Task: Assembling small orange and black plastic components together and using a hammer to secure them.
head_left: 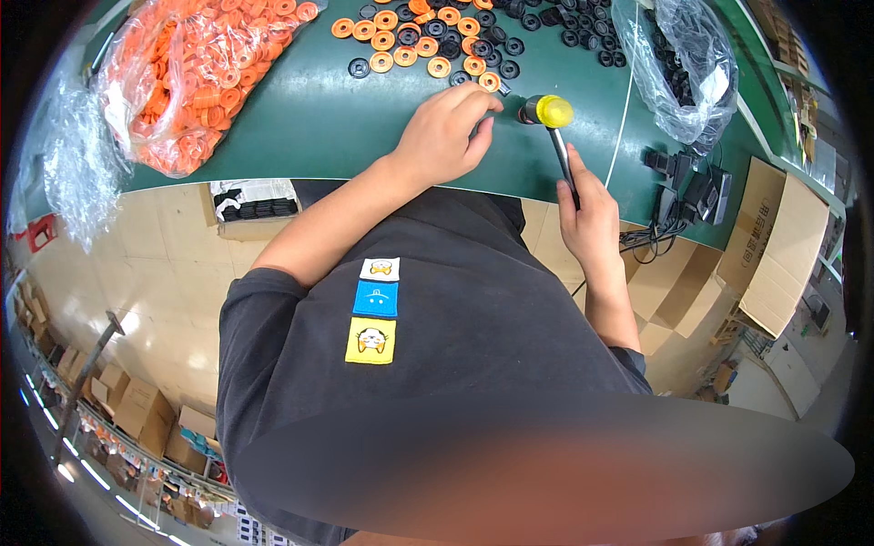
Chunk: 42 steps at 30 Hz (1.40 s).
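- A small mallet (pixel 557 136) with a yellow head and a dark handle is held by the right hand (pixel 590 218); the fingers are wrapped tightly around the lower end of the handle, pressed together.
- The mallet head is seen low over the green table (pixel 319 118), just right of the left hand's fingertips; whether it touches the surface cannot be told.
- The left hand (pixel 446 136) is laid on the table with its fingers bent and held close together, the tips pointed toward an orange ring (pixel 490 82) at the near edge of the parts.
- Whether that ring is pinched or only touched cannot be told, as the fingertips are partly hidden.
- A loose spread of orange rings and black rings (pixel 428 41) is laid out on the far side of the table, beyond the left hand.
- A clear plastic bag full of orange rings (pixel 196 77) is placed at the far left of the table.
- A second clear bag holding black parts (pixel 678 68) is placed at the far right.
- Black plugs and cables (pixel 687 187) are seen at the right table edge, near cardboard boxes (pixel 774 246).
- A dark shirt with three small square patches (pixel 375 311) is worn by the person.
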Available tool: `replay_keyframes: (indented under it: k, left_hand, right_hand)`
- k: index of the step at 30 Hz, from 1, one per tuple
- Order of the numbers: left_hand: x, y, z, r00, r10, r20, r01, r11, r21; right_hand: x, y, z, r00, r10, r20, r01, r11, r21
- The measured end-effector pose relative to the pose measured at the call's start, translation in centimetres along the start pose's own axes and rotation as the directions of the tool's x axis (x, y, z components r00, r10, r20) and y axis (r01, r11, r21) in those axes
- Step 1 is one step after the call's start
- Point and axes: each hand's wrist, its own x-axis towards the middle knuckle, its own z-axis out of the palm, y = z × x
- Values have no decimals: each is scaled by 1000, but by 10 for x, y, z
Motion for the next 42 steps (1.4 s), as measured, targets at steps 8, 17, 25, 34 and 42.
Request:
replay_keyframes:
  k: [8, 17, 25, 34, 42]
  left_hand:
    - [-1, 1, 0, 1000, -21, 15, 21, 1000, 3]
    - [-1, -1, 1, 999, -39, 26, 39, 999, 13]
    - [1, 5, 0, 996, -68, 54, 67, 997, 26]
    - [26, 21, 16, 992, 43, 116, -75, 955, 287]
    - [33, 20, 29, 986, 55, 158, -98, 956, 275]
  right_hand:
    - [-12, -1, 1, 999, 27, 18, -27, 999, 32]
    - [-20, 7, -6, 989, 55, -137, -32, 986, 164]
    - [-23, 20, 7, 998, 58, -35, -53, 990, 132]
    - [-19, 23, 3, 976, 188, -114, -142, 935, 324]
    - [-8, 21, 10, 986, 166, 3, -160, 941, 299]
